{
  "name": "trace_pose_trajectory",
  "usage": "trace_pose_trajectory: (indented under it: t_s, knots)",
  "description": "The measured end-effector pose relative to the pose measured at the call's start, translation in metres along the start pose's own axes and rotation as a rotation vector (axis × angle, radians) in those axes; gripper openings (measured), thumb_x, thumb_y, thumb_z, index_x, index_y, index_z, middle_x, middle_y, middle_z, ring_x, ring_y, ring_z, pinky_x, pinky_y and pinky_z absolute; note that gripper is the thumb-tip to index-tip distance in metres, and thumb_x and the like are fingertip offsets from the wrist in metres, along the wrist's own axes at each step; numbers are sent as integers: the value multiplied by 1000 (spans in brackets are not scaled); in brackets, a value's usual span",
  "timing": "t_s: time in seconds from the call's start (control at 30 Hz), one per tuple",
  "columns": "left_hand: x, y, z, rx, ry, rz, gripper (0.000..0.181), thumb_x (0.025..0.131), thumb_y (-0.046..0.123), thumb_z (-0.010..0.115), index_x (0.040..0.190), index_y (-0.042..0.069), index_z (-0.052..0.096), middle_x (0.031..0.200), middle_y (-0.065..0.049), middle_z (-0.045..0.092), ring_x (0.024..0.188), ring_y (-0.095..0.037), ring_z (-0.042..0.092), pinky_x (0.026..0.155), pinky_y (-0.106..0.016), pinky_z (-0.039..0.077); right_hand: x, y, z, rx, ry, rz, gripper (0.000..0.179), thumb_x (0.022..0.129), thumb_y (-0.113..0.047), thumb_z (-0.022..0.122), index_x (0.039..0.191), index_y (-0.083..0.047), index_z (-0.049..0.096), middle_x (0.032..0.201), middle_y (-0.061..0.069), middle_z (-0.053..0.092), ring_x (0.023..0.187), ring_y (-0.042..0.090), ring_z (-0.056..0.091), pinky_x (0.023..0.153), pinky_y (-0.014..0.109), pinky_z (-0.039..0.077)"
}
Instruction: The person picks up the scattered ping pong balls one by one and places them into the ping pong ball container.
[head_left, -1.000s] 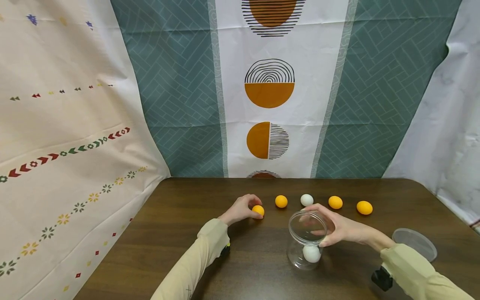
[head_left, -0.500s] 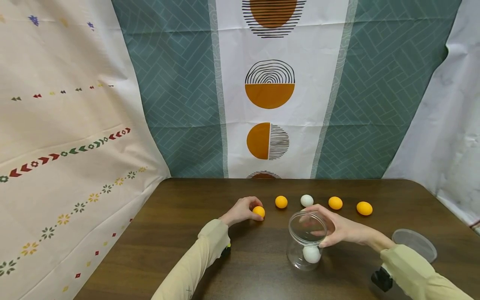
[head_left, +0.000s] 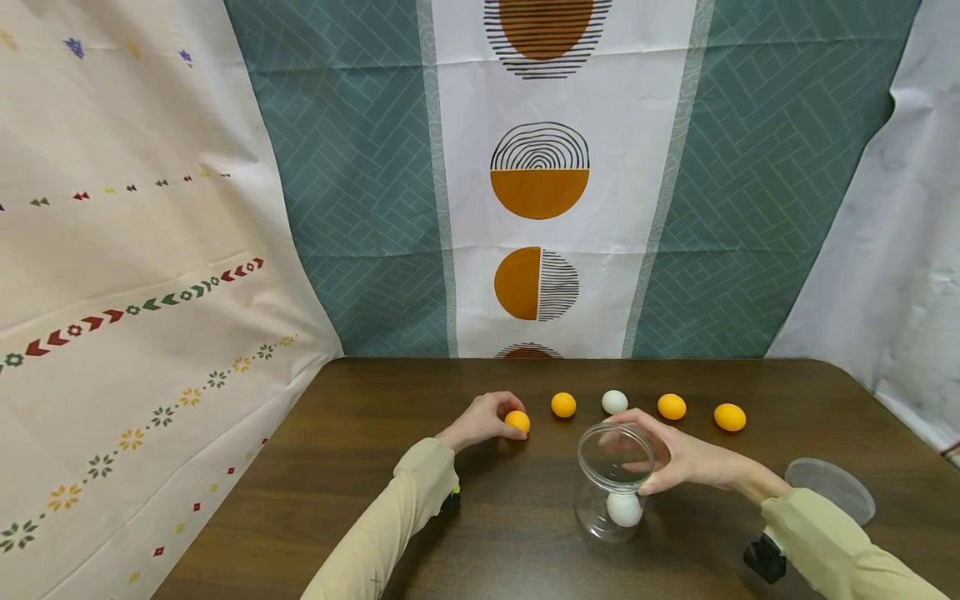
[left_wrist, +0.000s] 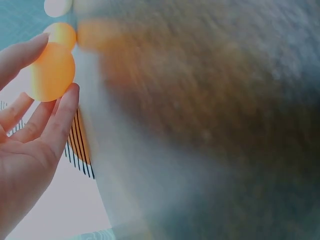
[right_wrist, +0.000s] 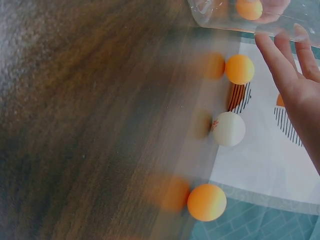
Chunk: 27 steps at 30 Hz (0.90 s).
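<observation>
1. Pinching an orange ball (head_left: 517, 422) between thumb and fingertips of the left hand (head_left: 486, 418), left of the jar (head_left: 588, 500) and well apart from it.
2. Narrowed to the ball's own width in that pinch; cannot tell, from either view, contact or gap between ball and table (head_left: 517, 533).
3. Holding the jar in the right hand (head_left: 678, 454), with thumb and fingers spread wide round its right side, up near the rim.
4. Can see the clear jar upright on the table, with a white ball (head_left: 624, 509) low inside, toward the right.
5. Can see a loose row farther back, left to right: second orange ball (head_left: 563, 405), second white ball (head_left: 615, 402), third orange ball (head_left: 671, 407), fourth orange ball (head_left: 730, 417).
6. Can see a lid (head_left: 834, 485) at right, partly behind the right sleeve (head_left: 817, 533).
</observation>
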<state>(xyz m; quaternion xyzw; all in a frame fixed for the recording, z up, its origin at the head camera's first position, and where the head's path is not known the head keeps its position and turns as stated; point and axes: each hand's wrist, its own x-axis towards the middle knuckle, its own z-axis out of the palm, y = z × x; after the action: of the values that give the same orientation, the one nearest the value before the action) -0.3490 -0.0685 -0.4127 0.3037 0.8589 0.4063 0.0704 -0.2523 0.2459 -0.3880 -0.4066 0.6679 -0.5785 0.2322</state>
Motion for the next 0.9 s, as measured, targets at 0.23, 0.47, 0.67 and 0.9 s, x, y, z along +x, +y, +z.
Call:
trace_pose_trajectory:
  t_s: [0.23,0.47,0.67,0.9]
  knots:
    - [-1,4,-2,-11,2,1,30,73,15,77,97,9,61,92,4,58,81,-15,52,76,-28,42,-1,1,0,-1,8,0,70,80,-6,65,134,-5,20,131,35,22,121,43,27,91,52,32]
    - [-3,4,-4,-40,10,11,30,73,15,76,98,8,61,93,2,58,83,-19,53,78,-31,42,0,0,1,2,6,2,70,80,-6,65,134,-5,20,132,33,23,121,42,28,91,53,32]
    - [-4,4,-8,-45,21,-9,30,74,16,76,98,10,61,93,3,59,83,-18,53,78,-30,42,1,-2,2,-6,-12,-31,71,81,-7,64,135,-5,19,132,31,24,121,43,28,90,54,33]
    - [-6,11,-10,-67,24,23,29,74,17,76,98,10,61,93,3,59,83,-17,55,79,-32,43,0,0,1,11,2,-6,70,80,-6,65,134,-4,20,133,34,21,122,40,28,91,53,32]
